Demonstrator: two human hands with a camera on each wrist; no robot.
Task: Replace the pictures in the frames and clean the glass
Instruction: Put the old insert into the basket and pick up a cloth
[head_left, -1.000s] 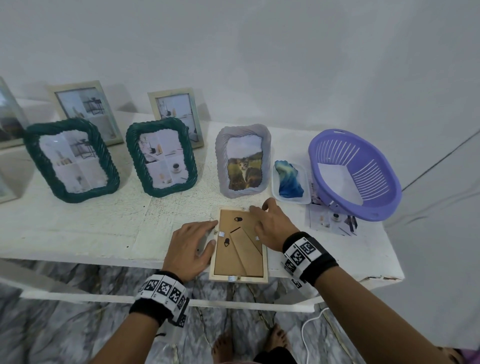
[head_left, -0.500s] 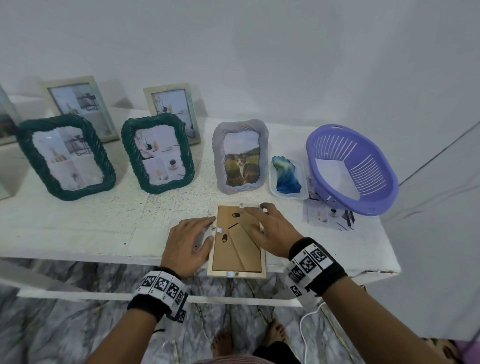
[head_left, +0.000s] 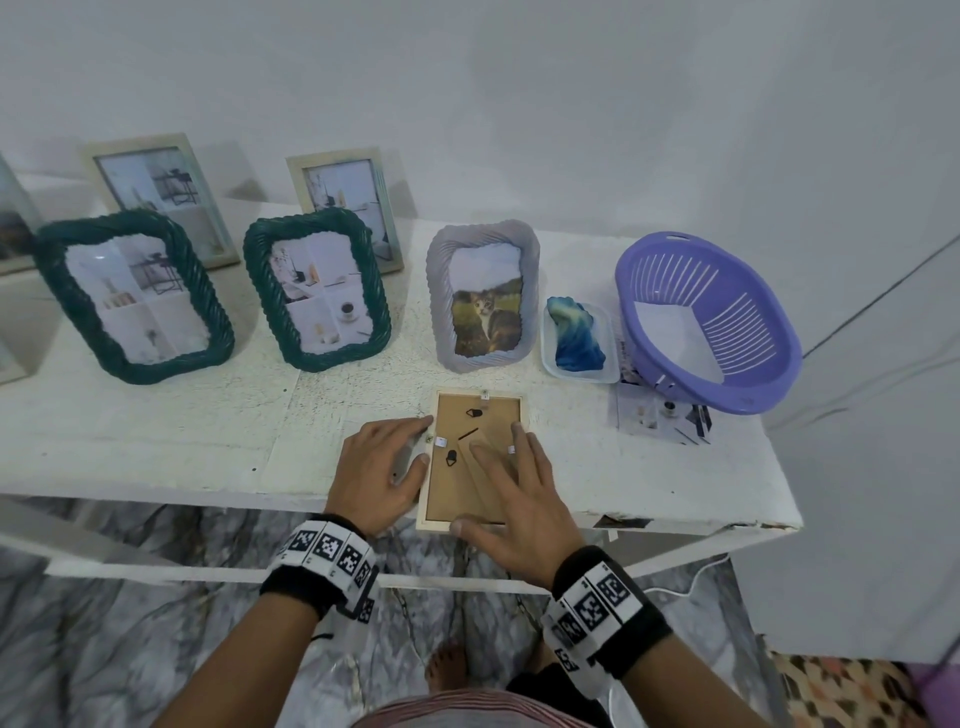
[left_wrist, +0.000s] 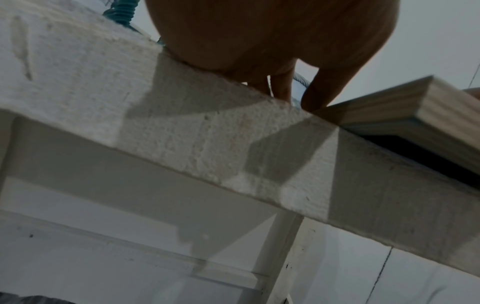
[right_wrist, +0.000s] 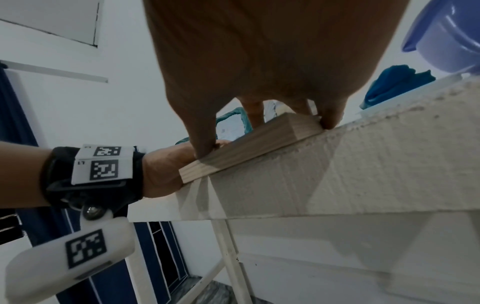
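A light wooden picture frame (head_left: 460, 410) lies face down at the table's front edge, its brown backing board and folded stand facing up. My left hand (head_left: 387, 462) rests flat on the table along the frame's left side, thumb against that edge. My right hand (head_left: 519, 499) lies flat on the backing, fingers straight over the stand, thumb on the frame's near edge. In the right wrist view the right hand (right_wrist: 259, 51) presses down on the frame (right_wrist: 249, 148), with the left hand (right_wrist: 166, 170) beside it. In the left wrist view the left hand (left_wrist: 272, 37) touches the frame (left_wrist: 389, 102), whose corner overhangs the table edge.
A blue cloth (head_left: 576, 332) lies in a clear tray right of a grey frame holding a cat picture (head_left: 483, 296). A purple basket (head_left: 711, 322) sits on loose printed pictures (head_left: 654, 415). Two green frames (head_left: 317, 291) (head_left: 135, 296) and pale frames (head_left: 345, 202) stand on the white table (head_left: 156, 447).
My right hand slid from the frame's top right down over the backing, and its thumb now sits on the near edge. The left hand has stayed beside the frame.
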